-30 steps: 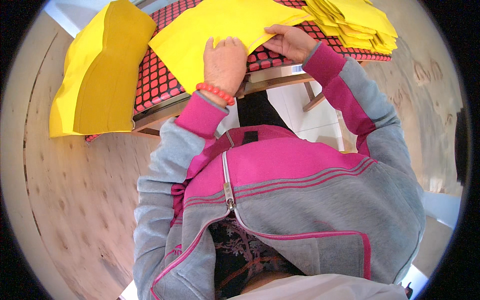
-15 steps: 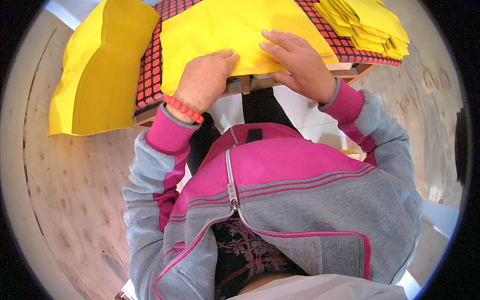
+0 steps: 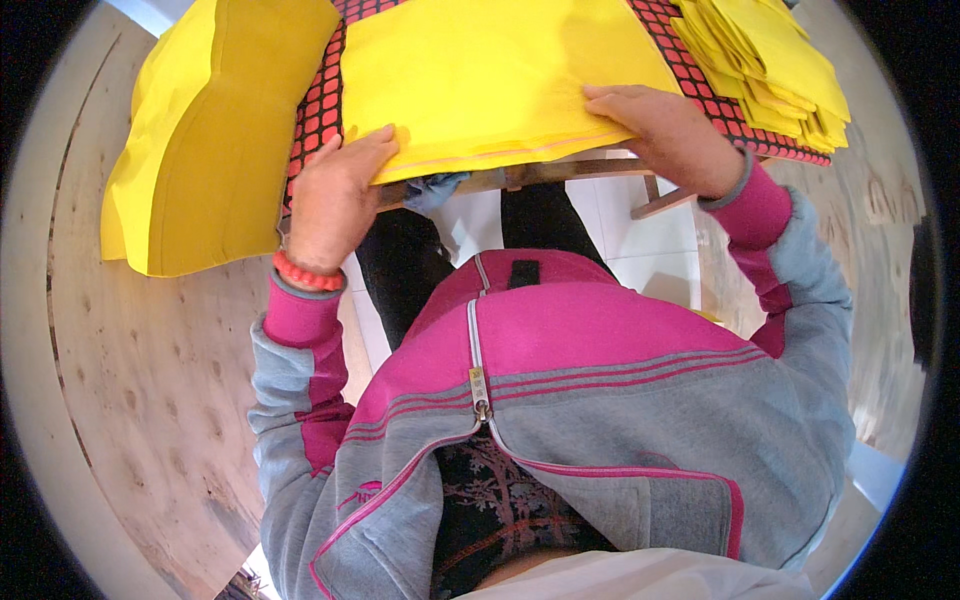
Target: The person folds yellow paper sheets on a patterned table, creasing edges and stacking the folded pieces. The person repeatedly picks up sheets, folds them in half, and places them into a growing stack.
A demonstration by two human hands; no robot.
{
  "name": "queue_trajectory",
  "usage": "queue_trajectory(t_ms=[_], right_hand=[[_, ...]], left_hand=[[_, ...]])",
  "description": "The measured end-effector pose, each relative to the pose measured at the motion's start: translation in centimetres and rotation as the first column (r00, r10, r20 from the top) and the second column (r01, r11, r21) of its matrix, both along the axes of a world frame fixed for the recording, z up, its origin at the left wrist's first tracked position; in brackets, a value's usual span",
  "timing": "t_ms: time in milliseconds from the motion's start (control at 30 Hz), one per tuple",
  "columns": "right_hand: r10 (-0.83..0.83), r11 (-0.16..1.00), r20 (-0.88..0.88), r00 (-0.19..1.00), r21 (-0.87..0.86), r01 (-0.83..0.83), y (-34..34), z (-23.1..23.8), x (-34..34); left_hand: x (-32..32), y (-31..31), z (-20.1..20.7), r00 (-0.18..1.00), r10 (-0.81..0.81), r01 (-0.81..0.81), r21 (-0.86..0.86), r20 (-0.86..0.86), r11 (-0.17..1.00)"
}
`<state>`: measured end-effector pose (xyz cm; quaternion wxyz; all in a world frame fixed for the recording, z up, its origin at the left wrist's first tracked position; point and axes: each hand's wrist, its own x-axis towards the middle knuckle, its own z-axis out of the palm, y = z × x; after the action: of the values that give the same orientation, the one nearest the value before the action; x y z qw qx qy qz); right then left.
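Note:
A yellow cloth piece (image 3: 490, 75) lies flat, with a thin pale line along its near edge, which reaches slightly past the table front. My left hand (image 3: 335, 195), with a red bead bracelet (image 3: 307, 272) at its wrist, rests at the cloth's near left corner. Its thumb is stretched out over the cloth; the other fingers are partly hidden. Near the right end of that edge, my right hand (image 3: 675, 135) lies with fingers extended on the cloth. Its thumb cannot be made out.
A red-and-black checked mat (image 3: 318, 115) covers the table. Larger yellow cloth (image 3: 215, 150) drapes over its left side. Several folded yellow pieces (image 3: 785, 75) are stacked on the right. A bluish rag (image 3: 435, 190) shows beneath the front edge. Wooden boards (image 3: 150, 400) flank me.
My hands have moved apart, the left one toward the cloth's left corner, the right one farther right. The near edge now lies uncovered between them.

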<state>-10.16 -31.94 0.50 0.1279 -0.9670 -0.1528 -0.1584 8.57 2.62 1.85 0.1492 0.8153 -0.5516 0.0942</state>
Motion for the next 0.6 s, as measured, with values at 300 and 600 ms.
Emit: queue_trajectory(t_ms=[300,600], right_hand=[[-0.026,0.93,-0.438,0.899,0.319,0.182,-7.4,3.2,0.0],[-0.216,0.825,-0.288,0.933,0.458,0.333,-9.7,1.3,0.7]], left_hand=[[4.1,0.6,-0.3,0.721,-0.103,-0.066,-0.215,-0.685,0.974],[6.0,-1.4,-1.1,0.632,-0.112,-0.253,-0.34,-0.767,0.906]])
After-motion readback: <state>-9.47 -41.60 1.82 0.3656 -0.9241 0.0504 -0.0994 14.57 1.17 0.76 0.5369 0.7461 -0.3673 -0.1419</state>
